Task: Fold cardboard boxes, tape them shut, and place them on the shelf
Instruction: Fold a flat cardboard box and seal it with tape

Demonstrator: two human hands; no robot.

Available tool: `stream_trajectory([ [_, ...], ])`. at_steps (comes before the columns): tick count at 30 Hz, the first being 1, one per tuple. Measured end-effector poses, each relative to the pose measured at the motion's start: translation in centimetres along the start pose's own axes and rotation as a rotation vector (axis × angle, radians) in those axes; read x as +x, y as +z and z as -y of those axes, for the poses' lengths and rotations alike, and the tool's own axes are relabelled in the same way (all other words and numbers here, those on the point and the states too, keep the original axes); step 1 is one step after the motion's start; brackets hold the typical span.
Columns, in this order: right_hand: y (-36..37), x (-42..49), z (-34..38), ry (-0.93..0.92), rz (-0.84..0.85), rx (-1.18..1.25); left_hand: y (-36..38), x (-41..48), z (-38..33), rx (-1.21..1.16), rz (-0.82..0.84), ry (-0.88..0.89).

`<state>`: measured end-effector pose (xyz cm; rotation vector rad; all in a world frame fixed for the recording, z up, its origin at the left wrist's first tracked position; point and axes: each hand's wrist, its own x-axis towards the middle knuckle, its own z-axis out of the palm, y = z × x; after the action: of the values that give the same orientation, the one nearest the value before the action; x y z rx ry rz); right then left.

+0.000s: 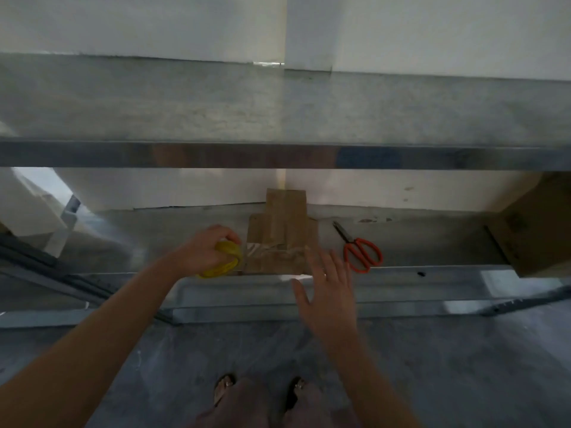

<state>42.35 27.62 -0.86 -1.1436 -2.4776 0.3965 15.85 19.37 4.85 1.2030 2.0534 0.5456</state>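
Head | left hand [202, 251] grips tape roll [228, 263] | box [282, 233] blurred, perhaps flat

Left hand [205, 250] curled in a grip, right hand [329, 285] flat, fingers spread.

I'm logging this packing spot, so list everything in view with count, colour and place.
small box: one, brown cardboard, middle of the lower level, clear tape across it
tape roll: one, yellow, just left of the small box
scissors: one pair, red handles, lower level, right of the small box
large box: one, brown cardboard, far right of the lower level, partly cut off
shelf: one, grey metal, two levels
feet: two, in sandals, bottom edge
left hand: one, grips the tape roll
right hand: one, open with fingers spread, by the small box's near right corner
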Motion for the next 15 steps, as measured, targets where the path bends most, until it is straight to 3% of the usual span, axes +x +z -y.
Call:
stream_trajectory([
  [3,1.3,1.3,3.9,0.007,-0.047,-0.027,-0.5,0.5,0.3,0.008,0.021,0.045],
  [10,5.4,4.0,8.5,0.355,-0.030,0.090,-1.0,1.2,1.8,0.020,0.125,0.122],
  [15,7.3,4.3,8.9,0.402,-0.167,0.072,-1.1,1.2,2.9,0.000,0.178,0.153],
])
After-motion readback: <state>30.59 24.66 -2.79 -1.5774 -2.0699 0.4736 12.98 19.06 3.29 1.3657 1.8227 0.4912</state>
